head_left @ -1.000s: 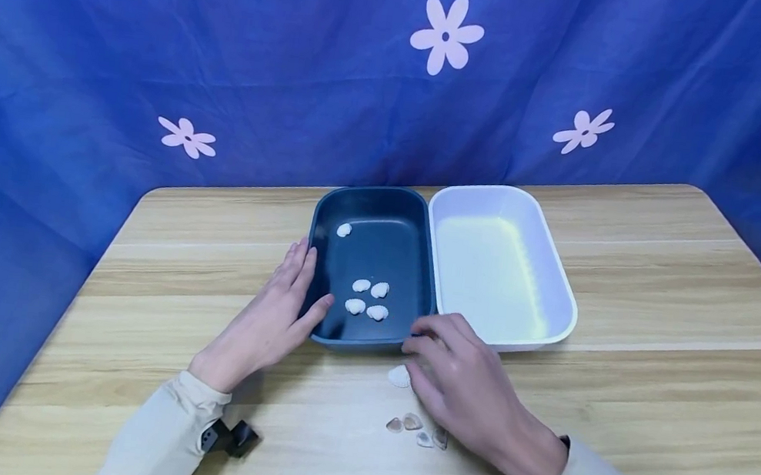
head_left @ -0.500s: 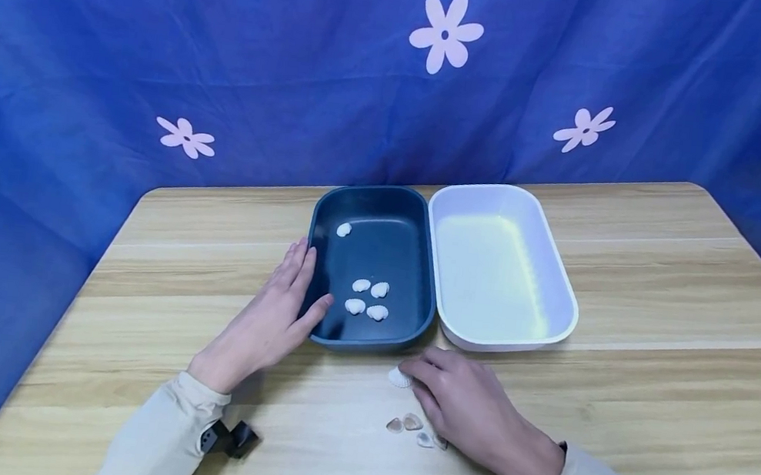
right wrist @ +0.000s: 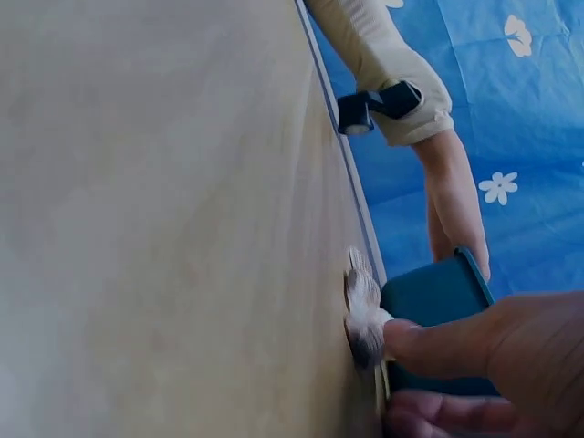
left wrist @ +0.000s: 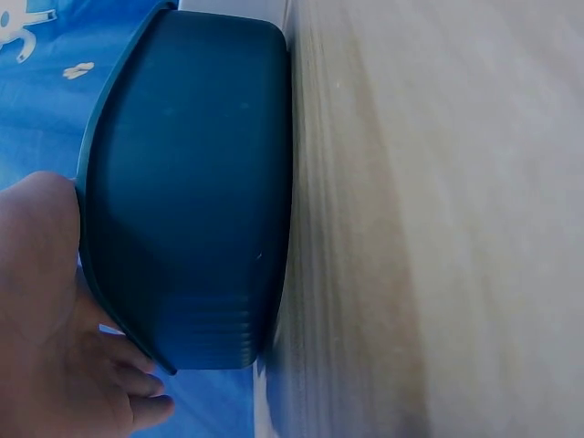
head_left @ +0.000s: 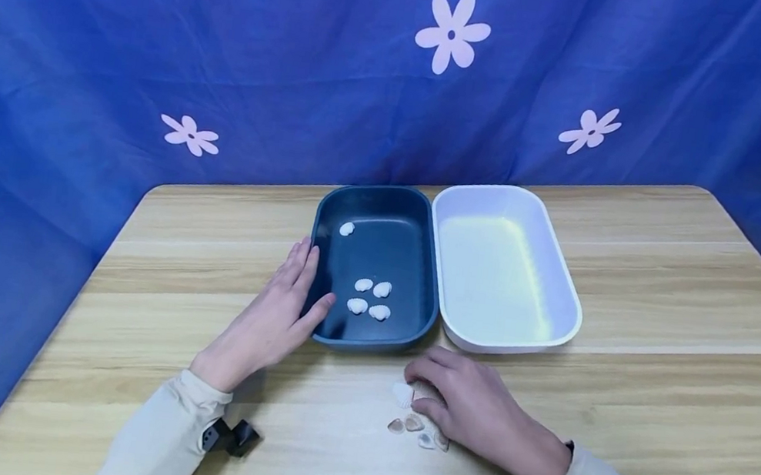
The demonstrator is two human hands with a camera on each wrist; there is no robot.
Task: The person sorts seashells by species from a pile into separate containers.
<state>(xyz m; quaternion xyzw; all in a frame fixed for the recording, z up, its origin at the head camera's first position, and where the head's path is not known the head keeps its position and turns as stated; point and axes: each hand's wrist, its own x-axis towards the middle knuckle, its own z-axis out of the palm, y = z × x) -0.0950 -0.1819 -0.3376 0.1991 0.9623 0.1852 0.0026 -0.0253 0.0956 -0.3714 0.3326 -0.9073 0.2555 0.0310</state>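
My left hand [head_left: 271, 315] lies along the left side of a dark teal tray [head_left: 432, 305], fingers straight by the rim and thumb over the near left corner. Several small white seashells [head_left: 379, 312] lie inside that tray. In front of it, my right hand [head_left: 474, 402] has its thumb and curled fingers at the edge of a larger white seashell [head_left: 402, 394] on the table. The right wrist view has the thumb [right wrist: 447, 347] against this shell; the contact of the fingers is partly hidden. Several small brownish shells [head_left: 413, 423] lie just nearer, beside the thumb.
A white tray [head_left: 577, 320] stands against the right side of the teal one. Both are on a wood-grain table [head_left: 680, 300], with a blue flowered cloth [head_left: 312, 91] hanging behind it. A small black device [head_left: 230, 438] is strapped at the left wrist.
My right hand has come back from the teal tray's near corner to the larger white seashell. That shell has shifted slightly nearer to me. The left hand stays put.
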